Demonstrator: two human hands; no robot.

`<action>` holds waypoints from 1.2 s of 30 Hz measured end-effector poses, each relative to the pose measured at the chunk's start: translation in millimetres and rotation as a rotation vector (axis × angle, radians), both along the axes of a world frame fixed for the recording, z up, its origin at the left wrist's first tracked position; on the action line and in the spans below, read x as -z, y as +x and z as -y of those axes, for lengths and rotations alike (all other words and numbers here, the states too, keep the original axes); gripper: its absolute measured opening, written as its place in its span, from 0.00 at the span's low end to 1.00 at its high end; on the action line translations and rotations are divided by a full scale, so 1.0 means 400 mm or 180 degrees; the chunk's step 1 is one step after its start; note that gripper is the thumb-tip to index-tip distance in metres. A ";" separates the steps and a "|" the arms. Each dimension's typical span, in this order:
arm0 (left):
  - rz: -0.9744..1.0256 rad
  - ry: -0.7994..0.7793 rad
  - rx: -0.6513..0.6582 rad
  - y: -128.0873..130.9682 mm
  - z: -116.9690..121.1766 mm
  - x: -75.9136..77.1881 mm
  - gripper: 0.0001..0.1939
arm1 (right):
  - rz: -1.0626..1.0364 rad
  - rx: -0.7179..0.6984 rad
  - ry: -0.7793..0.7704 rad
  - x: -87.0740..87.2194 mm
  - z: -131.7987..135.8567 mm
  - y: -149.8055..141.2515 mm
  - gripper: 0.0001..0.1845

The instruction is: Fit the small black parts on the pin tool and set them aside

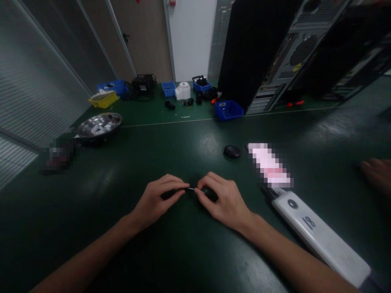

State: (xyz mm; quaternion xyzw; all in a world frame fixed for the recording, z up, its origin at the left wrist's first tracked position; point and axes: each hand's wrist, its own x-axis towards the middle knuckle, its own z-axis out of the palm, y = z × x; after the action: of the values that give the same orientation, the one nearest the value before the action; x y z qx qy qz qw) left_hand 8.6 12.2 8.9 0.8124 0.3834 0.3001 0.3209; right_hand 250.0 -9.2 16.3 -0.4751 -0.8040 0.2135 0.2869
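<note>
Low over the dark green tabletop [171, 162], my left hand [161, 195] and my right hand [222, 199] face each other with fingertips pinched together. A thin, light-coloured strip or rod [191, 188] shows in the small gap between them, and both hands grip it at its ends. Most of it is hidden by the fingers, so its kind cannot be made out. Beyond my right hand lies a black rounded object [232, 151], shaped like a computer mouse.
A white device marked 18 [317, 236] lies right, beside a blurred-out screen [269, 165]. Another person's hand [377, 173] rests far right. Left stands a metal bowl [114, 128]; behind are blue bins [229, 112], a yellow bin [104, 100] and a computer tower [256, 49].
</note>
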 end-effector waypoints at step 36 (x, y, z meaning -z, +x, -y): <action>-0.1329 0.0339 0.0349 0.026 0.006 0.007 0.20 | -0.0463 0.0792 0.0218 -0.011 -0.006 0.009 0.07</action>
State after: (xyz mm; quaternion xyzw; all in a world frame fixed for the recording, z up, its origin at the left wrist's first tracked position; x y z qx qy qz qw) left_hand 19.0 9.8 6.1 0.8923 0.3803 0.1273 0.2070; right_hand 253.7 -6.9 20.8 -0.5442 -0.7228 0.1826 0.3847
